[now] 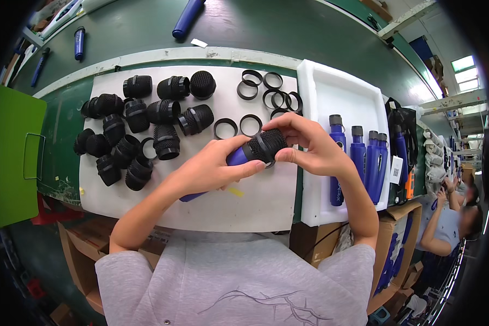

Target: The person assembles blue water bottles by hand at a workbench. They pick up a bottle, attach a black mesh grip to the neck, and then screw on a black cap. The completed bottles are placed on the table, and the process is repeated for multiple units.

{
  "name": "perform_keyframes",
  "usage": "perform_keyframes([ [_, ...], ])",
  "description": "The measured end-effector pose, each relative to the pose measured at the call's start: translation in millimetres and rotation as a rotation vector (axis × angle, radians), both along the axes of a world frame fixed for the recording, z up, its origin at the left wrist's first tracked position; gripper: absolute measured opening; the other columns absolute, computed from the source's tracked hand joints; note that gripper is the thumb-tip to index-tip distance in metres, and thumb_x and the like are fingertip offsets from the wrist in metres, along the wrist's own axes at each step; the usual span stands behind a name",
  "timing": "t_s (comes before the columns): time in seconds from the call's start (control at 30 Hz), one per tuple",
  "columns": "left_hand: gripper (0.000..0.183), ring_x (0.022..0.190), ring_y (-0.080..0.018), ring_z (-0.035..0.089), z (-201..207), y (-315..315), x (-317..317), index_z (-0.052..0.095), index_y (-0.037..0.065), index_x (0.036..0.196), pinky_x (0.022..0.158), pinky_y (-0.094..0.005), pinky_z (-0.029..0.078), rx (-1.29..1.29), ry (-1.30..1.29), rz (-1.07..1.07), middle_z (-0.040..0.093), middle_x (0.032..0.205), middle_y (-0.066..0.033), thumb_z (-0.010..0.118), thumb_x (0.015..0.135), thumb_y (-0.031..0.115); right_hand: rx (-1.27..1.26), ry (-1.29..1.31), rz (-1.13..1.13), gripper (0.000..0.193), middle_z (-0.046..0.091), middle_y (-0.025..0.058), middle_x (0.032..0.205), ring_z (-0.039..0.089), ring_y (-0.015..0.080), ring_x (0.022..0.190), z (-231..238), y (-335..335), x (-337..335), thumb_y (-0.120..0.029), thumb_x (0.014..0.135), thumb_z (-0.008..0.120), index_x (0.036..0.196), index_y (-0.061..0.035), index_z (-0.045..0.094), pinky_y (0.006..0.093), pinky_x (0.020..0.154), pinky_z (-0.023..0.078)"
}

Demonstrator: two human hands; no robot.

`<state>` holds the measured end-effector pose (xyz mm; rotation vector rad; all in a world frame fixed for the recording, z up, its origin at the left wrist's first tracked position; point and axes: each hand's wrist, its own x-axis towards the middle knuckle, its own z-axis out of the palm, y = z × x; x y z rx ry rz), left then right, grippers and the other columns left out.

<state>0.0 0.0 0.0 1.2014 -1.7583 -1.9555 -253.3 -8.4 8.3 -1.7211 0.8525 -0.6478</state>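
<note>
A blue microphone (237,157) with a black mesh head lies slantwise across my two hands, above the white work sheet. Around its blue handle my left hand (212,165) is closed, the thumb reaching toward the head. My right hand (315,149) grips the black grille head (268,144) between thumb and fingers. The head sits at the handle's upper end; whether it is fully seated I cannot tell. Just beyond my hands lie several loose black rings (215,129). Several black microphone heads (164,112) are spread over the sheet's left part.
To the right, a white foam tray (306,87) holds several blue microphone handles (337,163). A green plastic panel (11,157) stands at the left. Beyond the sheet, another blue microphone handle (187,19) rests on the green bench (130,32). Another person (443,228) works at far right.
</note>
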Motion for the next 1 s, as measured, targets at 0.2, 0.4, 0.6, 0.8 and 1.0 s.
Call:
perform_keyframes([
  [0.2, 0.048, 0.064, -0.0148, 0.064, -9, 5, -1, 0.062, 0.0, 0.121, 0.057, -0.029, 0.05, -0.292, -0.011, 0.032, 0.067, 0.082, -0.0076, 0.077, 0.089, 0.032, -0.023, 0.096, -0.074, 0.036, 0.068, 0.0096, 0.094, 0.066, 0.0155, 0.083, -1, 1, 4, -0.023, 0.094, 0.072, 0.118, 0.0022, 0.063, 0.0299, 0.075, 0.054],
  [0.4, 0.051, 0.073, -0.024, 0.069, -13, 6, 1, 0.062, -0.001, 0.12, 0.068, -0.0354, 0.054, -0.455, -0.074, 0.036, 0.07, 0.086, -0.0153, 0.079, 0.085, 0.032, -0.051, 0.238, -0.142, 0.034, 0.066, 0.0103, 0.08, 0.063, 0.0163, 0.07, 5, 4, 13, -0.03, 0.096, 0.07, 0.107, 0.0023, 0.066, 0.0319, 0.064, 0.051],
  [0.6, 0.051, 0.074, -0.0289, 0.07, -16, 10, 0, 0.062, -0.002, 0.117, 0.069, -0.0366, 0.054, -0.561, -0.121, 0.054, 0.069, 0.086, -0.0171, 0.08, 0.084, 0.033, -0.065, 0.306, -0.152, 0.033, 0.065, 0.0103, 0.083, 0.062, 0.018, 0.071, 7, 6, 17, -0.03, 0.099, 0.065, 0.109, 0.001, 0.065, 0.0312, 0.067, 0.05],
  [0.8, 0.05, 0.075, -0.0295, 0.07, -6, 4, 5, 0.063, -0.002, 0.114, 0.07, -0.0372, 0.054, -0.486, -0.107, 0.013, 0.069, 0.085, -0.0166, 0.081, 0.083, 0.033, -0.22, 0.256, -0.064, 0.037, 0.065, 0.0087, 0.1, 0.061, 0.0151, 0.081, 7, 3, 10, -0.03, 0.101, 0.064, 0.122, -0.0004, 0.061, 0.0295, 0.075, 0.051],
  [1.0, 0.05, 0.075, -0.0302, 0.071, -14, 8, 1, 0.063, 0.0, 0.114, 0.07, -0.0372, 0.054, -0.579, -0.153, 0.085, 0.07, 0.087, -0.0173, 0.082, 0.082, 0.033, -0.183, 0.251, -0.068, 0.043, 0.064, 0.0091, 0.101, 0.063, 0.0163, 0.084, 10, 6, 13, -0.036, 0.1, 0.064, 0.123, -0.0004, 0.06, 0.0299, 0.077, 0.052],
])
